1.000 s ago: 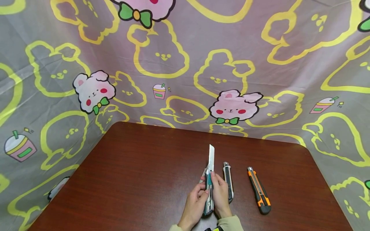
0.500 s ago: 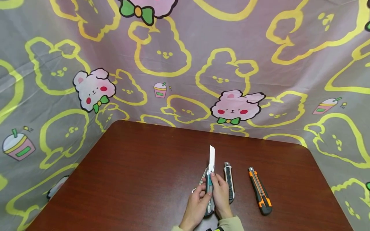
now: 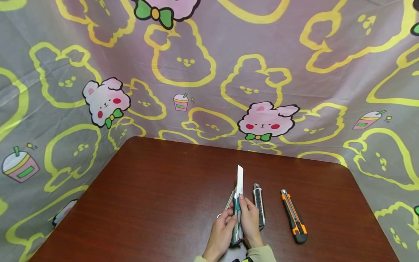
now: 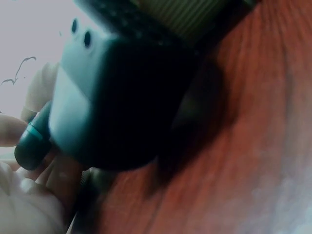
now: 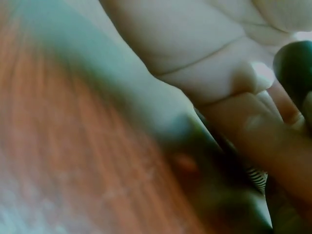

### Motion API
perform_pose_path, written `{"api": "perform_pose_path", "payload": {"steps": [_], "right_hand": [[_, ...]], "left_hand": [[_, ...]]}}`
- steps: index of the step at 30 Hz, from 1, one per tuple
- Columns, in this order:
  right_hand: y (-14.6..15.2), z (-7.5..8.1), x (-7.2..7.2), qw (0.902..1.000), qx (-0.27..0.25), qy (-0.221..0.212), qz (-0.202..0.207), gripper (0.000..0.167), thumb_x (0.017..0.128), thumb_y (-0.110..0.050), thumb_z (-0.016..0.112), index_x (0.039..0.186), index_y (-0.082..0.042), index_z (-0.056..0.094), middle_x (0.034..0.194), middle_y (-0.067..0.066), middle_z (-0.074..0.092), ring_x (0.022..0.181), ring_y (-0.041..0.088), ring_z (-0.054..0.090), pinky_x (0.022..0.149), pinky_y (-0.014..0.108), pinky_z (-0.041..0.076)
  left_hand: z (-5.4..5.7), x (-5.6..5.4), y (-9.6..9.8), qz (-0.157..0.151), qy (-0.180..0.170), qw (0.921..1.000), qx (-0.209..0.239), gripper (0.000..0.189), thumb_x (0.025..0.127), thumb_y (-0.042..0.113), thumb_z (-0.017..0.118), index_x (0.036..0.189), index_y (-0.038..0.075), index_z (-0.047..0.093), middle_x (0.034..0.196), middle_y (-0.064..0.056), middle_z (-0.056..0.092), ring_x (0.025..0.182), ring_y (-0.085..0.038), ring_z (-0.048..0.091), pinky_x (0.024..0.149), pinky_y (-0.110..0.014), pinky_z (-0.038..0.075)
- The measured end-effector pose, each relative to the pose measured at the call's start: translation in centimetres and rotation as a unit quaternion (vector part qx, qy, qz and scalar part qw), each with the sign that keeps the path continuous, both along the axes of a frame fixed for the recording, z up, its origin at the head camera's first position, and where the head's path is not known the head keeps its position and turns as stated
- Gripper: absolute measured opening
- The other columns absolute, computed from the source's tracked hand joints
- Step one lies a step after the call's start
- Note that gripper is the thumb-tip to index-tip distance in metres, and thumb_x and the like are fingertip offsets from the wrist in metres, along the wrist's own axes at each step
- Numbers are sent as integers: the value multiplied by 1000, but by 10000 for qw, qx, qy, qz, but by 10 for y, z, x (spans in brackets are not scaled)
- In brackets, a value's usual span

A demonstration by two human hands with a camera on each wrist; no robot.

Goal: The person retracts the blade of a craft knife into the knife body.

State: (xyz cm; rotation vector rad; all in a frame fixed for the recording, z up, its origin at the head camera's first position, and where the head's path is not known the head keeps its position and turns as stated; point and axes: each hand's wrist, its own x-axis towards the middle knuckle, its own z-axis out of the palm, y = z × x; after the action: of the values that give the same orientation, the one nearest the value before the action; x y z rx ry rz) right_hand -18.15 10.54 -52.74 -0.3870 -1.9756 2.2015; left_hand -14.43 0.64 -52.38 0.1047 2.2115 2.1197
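Note:
Between both hands stands a utility knife [image 3: 237, 227] with a grey and teal body, its long blade extended and pointing away. My left hand [image 3: 220, 233] grips the body from the left, fingers curled on it. From the right, my right hand [image 3: 250, 222] holds the same knife, thumb by the teal slider. Just right of it lies a white and black utility knife [image 3: 258, 203], partly behind the right hand. A thin silvery tool [image 3: 230, 202] lies left of the blade, mostly covered by the left hand. In the left wrist view the knife's dark end [image 4: 31, 146] shows by the fingers.
An orange and black utility knife [image 3: 293, 216] lies farther right on the brown wooden table [image 3: 157, 196]. A patterned cloth [image 3: 203, 72] hangs behind and along both sides of the table. A black box-shaped device [image 4: 117, 102] fills much of the left wrist view.
Both hands keep hold of the utility knife, with hardly any shift. More of the thin silvery tool shows left of the hands than one second ago. The head view has moved slightly.

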Motion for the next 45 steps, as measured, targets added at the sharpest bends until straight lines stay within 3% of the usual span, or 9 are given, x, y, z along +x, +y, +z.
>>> {"api": "perform_pose_path", "payload": {"steps": [5,12,22,28,39,45], "right_hand": [[0,0,0,9998,167,-130,-31,50,100,-35,51,90,12,65,70,9,68,57,9,58,53,22,47],[0,0,0,9995,309,-36,17,44,99,-31,53,89,10,65,71,11,67,58,9,58,55,22,47],[1,-1,1,9986,527,66,71,37,99,-27,54,90,7,66,70,4,67,60,8,58,57,21,47],[1,1,2,9988,418,200,135,36,100,-24,52,93,10,64,70,3,66,59,6,58,56,21,48],[2,3,2,9987,398,245,210,34,101,-21,50,97,11,63,71,1,67,59,5,58,56,21,49],[2,3,4,9979,521,340,196,32,100,-19,51,96,10,64,72,4,67,59,4,58,56,20,48]], "left_hand": [[-1,-1,-1,2,-69,10000,-35,21,95,17,55,108,6,66,88,-7,73,73,-4,62,68,-19,49],[-3,-2,-1,-26,-142,9999,-83,21,95,17,54,108,6,66,89,-7,74,73,-4,63,70,-18,50],[-6,-1,-2,-221,-250,9994,96,24,96,13,51,112,1,63,87,-12,73,61,-9,64,58,-23,54],[-3,0,-1,-288,-172,9994,122,24,96,8,50,113,-4,62,88,-16,72,62,-12,65,55,-25,55],[-6,-1,0,-231,-141,9996,102,24,96,13,52,114,1,63,92,-14,73,66,-9,65,57,-24,56],[-9,-1,-1,-289,-148,9994,96,25,96,11,51,115,-2,61,93,-15,72,67,-10,65,58,-25,56]]}}
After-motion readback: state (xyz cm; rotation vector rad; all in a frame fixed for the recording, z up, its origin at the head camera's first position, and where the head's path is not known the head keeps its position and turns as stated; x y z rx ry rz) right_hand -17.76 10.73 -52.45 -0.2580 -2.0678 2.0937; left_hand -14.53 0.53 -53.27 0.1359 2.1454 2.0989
